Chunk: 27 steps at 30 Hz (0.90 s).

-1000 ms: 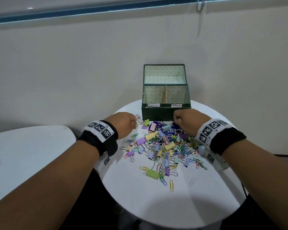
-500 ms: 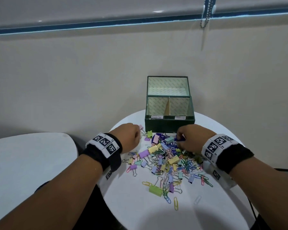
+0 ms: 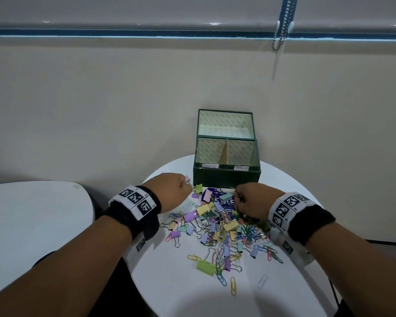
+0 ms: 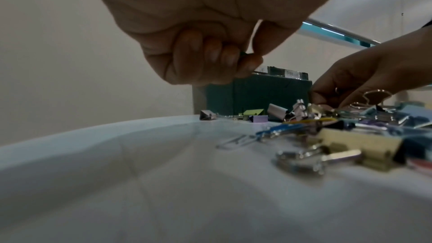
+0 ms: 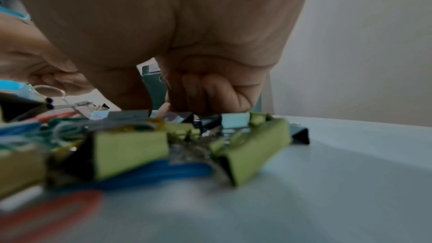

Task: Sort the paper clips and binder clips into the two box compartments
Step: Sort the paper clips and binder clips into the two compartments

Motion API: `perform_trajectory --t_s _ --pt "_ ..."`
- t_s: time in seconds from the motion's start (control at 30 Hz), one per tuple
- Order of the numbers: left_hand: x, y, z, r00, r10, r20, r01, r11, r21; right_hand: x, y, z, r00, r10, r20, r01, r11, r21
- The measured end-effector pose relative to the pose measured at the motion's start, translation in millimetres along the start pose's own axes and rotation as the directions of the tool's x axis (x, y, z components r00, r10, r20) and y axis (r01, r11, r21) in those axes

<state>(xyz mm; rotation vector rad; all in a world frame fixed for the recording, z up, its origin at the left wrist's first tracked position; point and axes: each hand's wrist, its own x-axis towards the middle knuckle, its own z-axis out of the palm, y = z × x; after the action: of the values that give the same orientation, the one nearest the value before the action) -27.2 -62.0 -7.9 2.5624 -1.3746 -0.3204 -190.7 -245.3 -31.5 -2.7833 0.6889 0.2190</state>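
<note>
A dark green box stands at the far side of the round white table. A cardboard divider splits it into a left compartment and a right compartment, and both look bare. A pile of pastel binder clips and coloured paper clips lies in front of it. My left hand hovers at the pile's far left with curled fingers. It pinches a small green clip between thumb and forefinger. My right hand is curled, with its fingertips pinching down into the pile; which clip they hold is hidden.
The box lid stands upright against the wall behind the box. A second white table sits to the left across a dark gap. Loose paper clips lie toward the near edge. A bead chain hangs at the upper right.
The head view has tilted, so everything sits lower in the frame. My right hand has come down from the box front into the pile. My left hand has hardly moved.
</note>
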Motion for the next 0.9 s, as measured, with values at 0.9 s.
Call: perform_trajectory --t_s 0.9 --pt "11 -13 12 0.995 0.103 0.002 -0.103 0.987 0.122 19 24 -77 0.901 0.009 -0.434 0.063 0.987 0.150"
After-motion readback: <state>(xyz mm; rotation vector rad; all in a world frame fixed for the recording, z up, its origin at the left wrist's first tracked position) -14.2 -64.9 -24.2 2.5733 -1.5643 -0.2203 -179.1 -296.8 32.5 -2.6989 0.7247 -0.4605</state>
